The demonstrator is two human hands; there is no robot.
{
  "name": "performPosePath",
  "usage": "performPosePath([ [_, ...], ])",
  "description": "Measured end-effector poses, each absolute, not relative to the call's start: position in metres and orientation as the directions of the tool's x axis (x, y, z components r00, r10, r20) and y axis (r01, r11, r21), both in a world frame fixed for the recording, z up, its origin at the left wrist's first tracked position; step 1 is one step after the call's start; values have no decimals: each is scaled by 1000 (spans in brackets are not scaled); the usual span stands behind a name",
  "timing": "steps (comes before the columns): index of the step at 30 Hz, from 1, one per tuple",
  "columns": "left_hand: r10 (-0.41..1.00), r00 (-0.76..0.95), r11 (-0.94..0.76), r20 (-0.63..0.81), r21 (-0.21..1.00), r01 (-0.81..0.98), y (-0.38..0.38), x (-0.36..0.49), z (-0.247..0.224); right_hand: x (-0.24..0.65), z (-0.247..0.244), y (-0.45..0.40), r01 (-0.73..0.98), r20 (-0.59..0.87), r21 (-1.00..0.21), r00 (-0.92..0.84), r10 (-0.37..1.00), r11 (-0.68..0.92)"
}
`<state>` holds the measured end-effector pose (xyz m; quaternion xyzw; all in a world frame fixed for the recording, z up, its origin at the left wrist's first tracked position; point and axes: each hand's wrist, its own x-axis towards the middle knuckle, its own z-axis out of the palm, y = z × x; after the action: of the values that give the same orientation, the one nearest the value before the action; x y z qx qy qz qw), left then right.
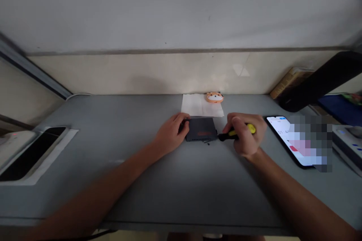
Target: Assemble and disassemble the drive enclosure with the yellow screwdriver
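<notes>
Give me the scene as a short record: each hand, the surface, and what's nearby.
Left hand: holding the left end of a dark box
Right hand: gripping a yellow-and-black tool, pointed at the box
Surface: grey table
Behind box: white paper, orange animal-faced item on it
Right: lit phone, partly pixelated

box (200, 126): matt, smooth; plastic or metal undetermined.
handle (251, 128): plastic-looking. paper (192, 104): matt, creased. desk (181, 188): smooth, low sheen.
</notes>
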<state>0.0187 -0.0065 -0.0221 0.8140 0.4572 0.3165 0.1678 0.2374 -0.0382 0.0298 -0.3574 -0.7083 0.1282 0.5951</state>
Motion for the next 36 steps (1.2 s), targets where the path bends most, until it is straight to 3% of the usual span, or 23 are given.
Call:
performPosePath([
  [8, 862, 382, -508, 334, 557, 658, -5, 19, -24, 217, 22, -44, 339, 840, -428, -192, 507, 838],
  [14, 857, 383, -515, 346, 549, 658, -4, 18, -26, 219, 24, -45, 348, 850, -446, -125, 512, 824],
  [20, 826, 408, -561, 388, 501, 659, -3, 19, -29, 219, 27, -45, 368, 823, -418, -232, 518, 831],
  [25, 776, 416, -620, 475, 453, 640, -6, 18, -27, 228, 28, -44, 387, 815, -490, -115, 568, 781],
  [30, 614, 478, -762, 629, 315, 565, -14, 18, -20, 237, 31, -38, 392, 773, -580, -13, 634, 715],
  [36, 493, 685, -866, 537, 228, 444, -22, 21, -16, 244, 28, -32, 365, 727, -657, 77, 682, 660],
])
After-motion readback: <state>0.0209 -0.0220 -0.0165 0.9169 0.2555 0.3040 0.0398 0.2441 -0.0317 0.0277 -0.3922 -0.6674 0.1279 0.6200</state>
